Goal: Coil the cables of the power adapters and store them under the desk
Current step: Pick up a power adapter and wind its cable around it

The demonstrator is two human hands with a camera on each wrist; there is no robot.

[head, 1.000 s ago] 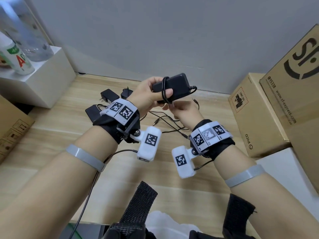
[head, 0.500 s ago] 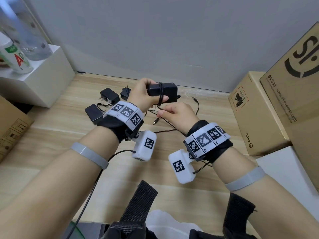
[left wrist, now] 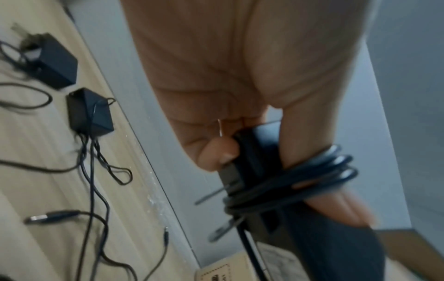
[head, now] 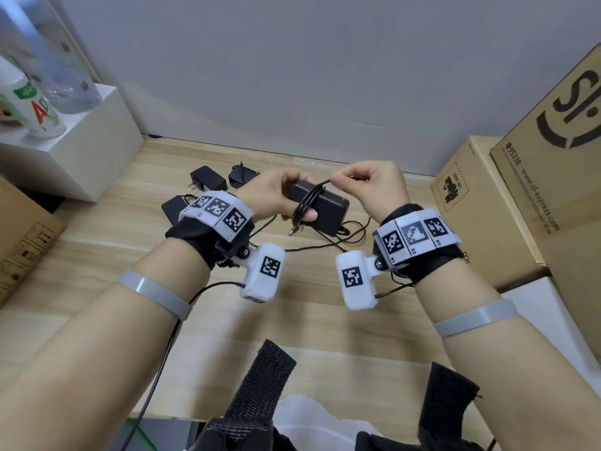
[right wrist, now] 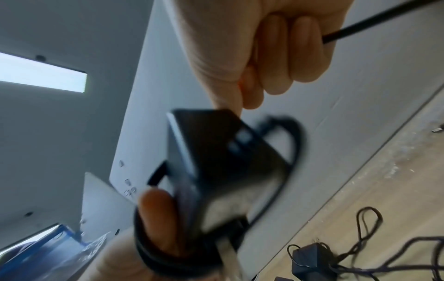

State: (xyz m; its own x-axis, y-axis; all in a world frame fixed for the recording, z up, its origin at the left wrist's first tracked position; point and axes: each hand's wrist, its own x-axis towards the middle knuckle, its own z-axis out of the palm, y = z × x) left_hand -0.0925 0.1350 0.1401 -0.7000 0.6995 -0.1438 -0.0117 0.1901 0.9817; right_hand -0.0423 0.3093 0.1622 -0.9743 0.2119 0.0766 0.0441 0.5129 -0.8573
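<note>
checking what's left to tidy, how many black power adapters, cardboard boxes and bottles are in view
black power adapters: 4
cardboard boxes: 3
bottles: 2
total: 9

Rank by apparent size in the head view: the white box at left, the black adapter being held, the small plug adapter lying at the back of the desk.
1. White box, largest.
2. Held adapter, gripped by the left hand; it is nearer the camera, so its lead over the third is unsure.
3. Plug adapter, smallest.

Matt black plastic adapter, smooth rubbery cable, pale wood-grain desk, brown cardboard boxes
</note>
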